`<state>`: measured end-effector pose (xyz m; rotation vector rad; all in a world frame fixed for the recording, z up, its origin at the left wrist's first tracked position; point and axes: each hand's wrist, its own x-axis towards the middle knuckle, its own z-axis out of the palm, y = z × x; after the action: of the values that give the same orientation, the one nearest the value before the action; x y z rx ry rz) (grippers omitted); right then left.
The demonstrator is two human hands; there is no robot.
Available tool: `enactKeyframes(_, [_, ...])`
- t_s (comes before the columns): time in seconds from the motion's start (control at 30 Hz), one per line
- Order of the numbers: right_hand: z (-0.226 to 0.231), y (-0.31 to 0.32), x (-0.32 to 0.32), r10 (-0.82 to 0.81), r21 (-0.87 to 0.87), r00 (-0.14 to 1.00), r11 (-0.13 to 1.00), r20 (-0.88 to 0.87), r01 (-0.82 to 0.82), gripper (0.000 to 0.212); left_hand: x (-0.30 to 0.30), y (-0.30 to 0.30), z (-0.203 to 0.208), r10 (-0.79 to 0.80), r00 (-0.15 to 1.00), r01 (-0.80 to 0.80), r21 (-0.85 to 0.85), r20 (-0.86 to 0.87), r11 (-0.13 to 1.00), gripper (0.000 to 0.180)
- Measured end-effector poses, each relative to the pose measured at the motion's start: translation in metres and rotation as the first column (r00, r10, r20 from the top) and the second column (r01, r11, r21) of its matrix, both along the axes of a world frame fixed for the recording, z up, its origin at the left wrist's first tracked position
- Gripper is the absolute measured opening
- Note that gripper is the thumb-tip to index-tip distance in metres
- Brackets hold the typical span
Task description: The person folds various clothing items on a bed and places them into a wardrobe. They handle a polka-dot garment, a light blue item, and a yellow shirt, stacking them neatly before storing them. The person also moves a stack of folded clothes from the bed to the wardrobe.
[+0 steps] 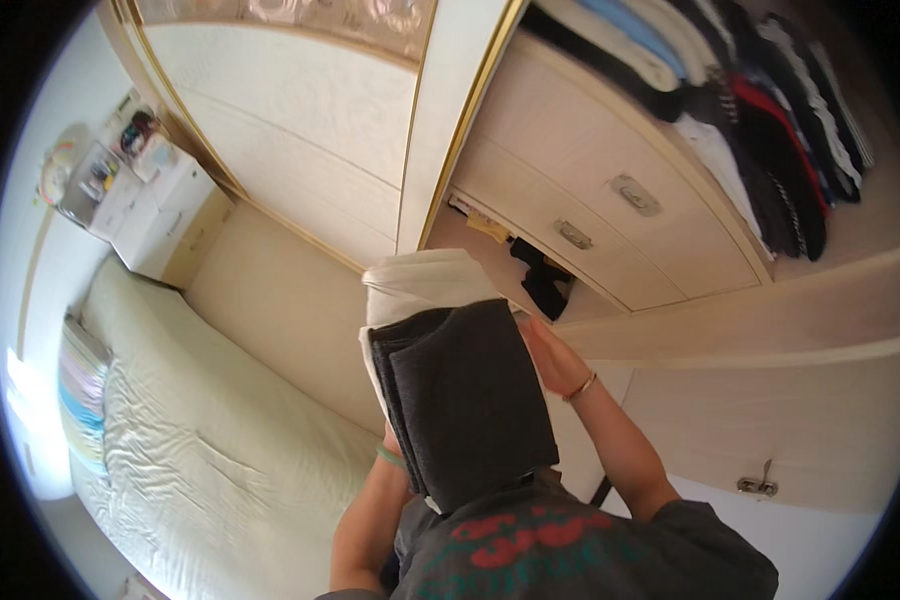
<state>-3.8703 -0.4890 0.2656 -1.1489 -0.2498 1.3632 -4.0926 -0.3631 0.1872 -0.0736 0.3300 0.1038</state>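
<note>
A stack of folded clothes is held up in front of my chest. On top lies a dark grey folded garment point(470, 390), with a cream folded garment point(425, 280) showing beneath it and past its far end. My left hand point(391, 438) supports the stack at its left side; most of its fingers are hidden behind the cloth. At the right edge of the stack is my right hand point(558, 362), its fingers stretched out flat beside the cloth. Whether it touches the cloth I cannot tell.
Ahead on the right stands an open wardrobe with drawers point(610, 190) and hanging clothes point(770, 150). Dark items point(542, 280) lie in its low compartment. A sliding door point(290, 110) covers the left part. A bed point(210, 420) is at left, beyond it a white cabinet point(165, 215).
</note>
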Motion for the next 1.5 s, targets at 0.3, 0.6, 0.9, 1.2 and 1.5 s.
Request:
enactKeyframes(0.3, [-0.147, -0.052, 0.037, -0.344, -0.194, 0.79, 0.939, -0.507, 0.284, 0.043, 0.046, -0.017, -0.082, -0.226, 0.973, 0.222, -0.078, -0.054, 0.972, 0.061])
enactKeyframes(0.6, [-0.206, -0.058, 0.079, -0.519, -0.15, 0.842, 0.853, -0.147, 0.499, 0.037, 0.048, -0.02, -0.199, -0.303, 0.953, 0.294, -0.169, -0.027, 0.941, 0.071])
enactKeyframes(0.9, [-0.271, -0.056, 0.204, -0.499, 0.151, 0.864, 0.861, 0.064, 0.486, 0.045, 0.091, 0.02, -0.209, -0.168, 0.985, 0.127, 0.463, 0.048, 0.877, 0.11])
enactKeyframes(1.2, [-0.24, 0.026, 0.35, -0.518, 0.192, 0.822, 0.854, 0.235, 0.483, 0.047, 0.263, 0.088, -0.163, 0.249, 0.968, -0.187, 0.758, 0.033, 0.625, 0.08])
enactKeyframes(1.5, [-0.226, 0.08, 0.46, -0.501, 0.264, 0.794, 0.863, 0.345, 0.431, 0.049, 0.372, 0.142, -0.159, 0.218, 0.959, -0.269, 0.817, 0.18, 0.51, 0.085])
